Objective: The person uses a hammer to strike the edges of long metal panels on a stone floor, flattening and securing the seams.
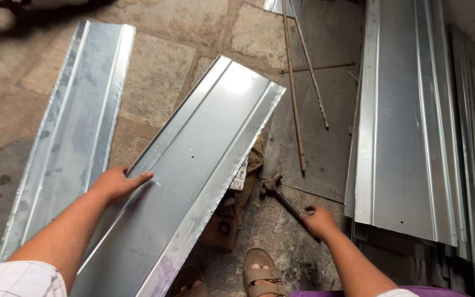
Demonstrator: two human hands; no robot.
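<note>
Head view: left fingers [138, 177] flat on metal sheet [193, 165], hammer [281, 197] inside right fingers [309, 212].

Head view, single camera: it is sitting on the person's head and looking steeply down and forward over both forearms; it is taking in the stone floor [166, 60] from the sandalled feet [262, 275] at the bottom edge to the thin rods [295, 93] at the top; it is framing the left hand [117, 183] and right hand [319, 220] at close range, within arm's reach; no second view is sharing the scene.
</note>
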